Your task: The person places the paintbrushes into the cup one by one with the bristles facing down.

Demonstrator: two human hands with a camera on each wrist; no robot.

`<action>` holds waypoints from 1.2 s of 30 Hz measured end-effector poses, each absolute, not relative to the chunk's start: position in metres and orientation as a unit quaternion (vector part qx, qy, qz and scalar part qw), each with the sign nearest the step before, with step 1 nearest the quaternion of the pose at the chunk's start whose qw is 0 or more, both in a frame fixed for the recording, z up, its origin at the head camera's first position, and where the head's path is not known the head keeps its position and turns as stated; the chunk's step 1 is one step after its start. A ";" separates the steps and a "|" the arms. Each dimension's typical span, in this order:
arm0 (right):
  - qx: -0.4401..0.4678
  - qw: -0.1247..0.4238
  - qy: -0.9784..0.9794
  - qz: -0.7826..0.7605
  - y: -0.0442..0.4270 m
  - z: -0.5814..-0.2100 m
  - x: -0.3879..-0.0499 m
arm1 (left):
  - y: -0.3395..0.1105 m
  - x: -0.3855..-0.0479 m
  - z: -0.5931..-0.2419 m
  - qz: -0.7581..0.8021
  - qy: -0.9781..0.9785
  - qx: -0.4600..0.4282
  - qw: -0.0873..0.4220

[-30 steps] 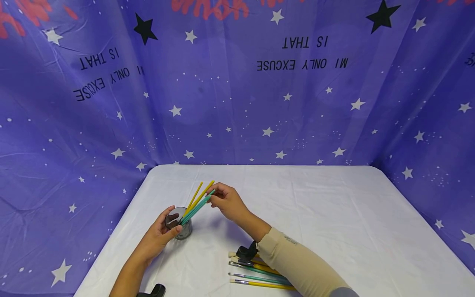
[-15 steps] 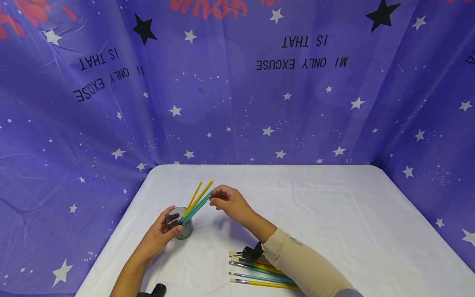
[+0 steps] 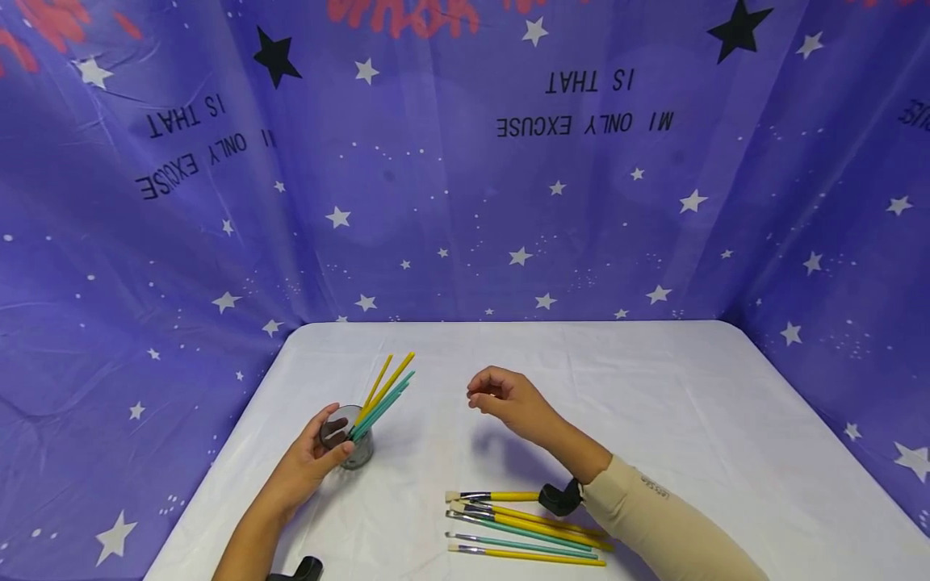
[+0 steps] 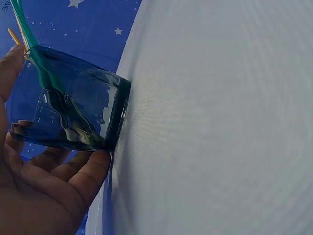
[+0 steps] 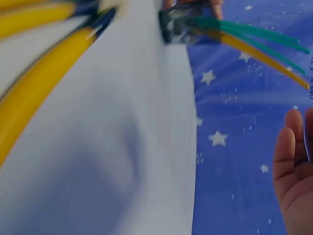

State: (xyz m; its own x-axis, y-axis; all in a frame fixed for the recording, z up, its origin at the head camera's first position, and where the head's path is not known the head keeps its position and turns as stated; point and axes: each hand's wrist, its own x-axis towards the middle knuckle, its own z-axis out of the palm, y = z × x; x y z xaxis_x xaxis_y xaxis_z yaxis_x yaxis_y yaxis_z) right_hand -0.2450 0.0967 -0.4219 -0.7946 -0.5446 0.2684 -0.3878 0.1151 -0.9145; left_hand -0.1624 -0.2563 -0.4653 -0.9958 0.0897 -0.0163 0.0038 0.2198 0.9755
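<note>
My left hand (image 3: 305,461) grips a dark, see-through glass (image 3: 361,454) on the left of the table, thumb on the near side. Yellow paintbrushes (image 3: 395,379) and teal paintbrushes (image 3: 383,411) lean right out of it, handle ends up; in the left wrist view their bristle ends show through the glass (image 4: 78,98) near its base. Right of the glass, my right hand (image 3: 514,403) hangs over the table, apart from the brushes, fingers loosely bent and holding nothing. Below it lie several yellow and teal paintbrushes (image 3: 538,557), bristles pointing left.
A white cloth covers the table (image 3: 690,420), with a starry purple curtain (image 3: 465,202) behind and at both sides. Black wrist cameras, one at the right wrist (image 3: 559,499), sit on both arms; the right one partly covers a loose brush handle.
My right hand has let go of a teal brush in the glass and moved right, away from it. More of the loose brushes now shows. The left hand keeps its hold.
</note>
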 end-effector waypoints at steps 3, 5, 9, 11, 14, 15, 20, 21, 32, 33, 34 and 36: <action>-0.316 0.070 0.765 -0.557 0.121 -0.426 -0.240 | -0.255 -0.162 -0.465 0.622 0.781 0.030 0.035; -0.317 0.077 0.777 -0.539 0.137 -0.429 -0.237 | -0.255 -0.161 -0.465 0.620 0.783 0.030 0.036; -0.320 0.085 0.793 -0.512 0.165 -0.433 -0.232 | -0.256 -0.162 -0.467 0.619 0.784 0.028 0.037; -0.317 0.086 0.798 -0.505 0.177 -0.434 -0.230 | -0.257 -0.162 -0.466 0.619 0.784 0.031 0.036; -0.301 0.089 0.802 -0.508 0.194 -0.436 -0.228 | -0.257 -0.162 -0.466 0.618 0.785 0.030 0.035; -0.294 0.088 0.804 -0.509 0.199 -0.438 -0.227 | -0.257 -0.162 -0.466 0.618 0.785 0.031 0.034; -0.268 0.077 0.821 -0.499 0.220 -0.447 -0.221 | -0.257 -0.161 -0.465 0.619 0.784 0.032 0.037; -0.265 0.076 0.825 -0.493 0.223 -0.448 -0.219 | -0.257 -0.161 -0.465 0.619 0.784 0.032 0.038; -0.276 0.112 0.843 -0.448 0.241 -0.464 -0.200 | -0.257 -0.162 -0.466 0.622 0.781 0.036 0.030; -0.280 0.115 0.844 -0.444 0.241 -0.465 -0.199 | -0.257 -0.162 -0.466 0.622 0.782 0.036 0.029; -0.285 0.119 0.843 -0.440 0.241 -0.465 -0.199 | -0.257 -0.162 -0.465 0.622 0.782 0.037 0.028; -0.293 0.137 0.842 -0.431 0.242 -0.467 -0.197 | -0.256 -0.162 -0.465 0.624 0.780 0.039 0.029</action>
State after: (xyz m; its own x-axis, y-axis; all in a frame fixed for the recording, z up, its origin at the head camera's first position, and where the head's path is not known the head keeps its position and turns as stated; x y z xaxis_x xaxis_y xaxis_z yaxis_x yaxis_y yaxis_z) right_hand -0.1974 0.2420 -0.4669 -0.7910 -0.6114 0.0223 -0.3755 0.4564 -0.8066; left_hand -0.1623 -0.2564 -0.4649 -0.9953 0.0965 0.0037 0.0248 0.2189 0.9754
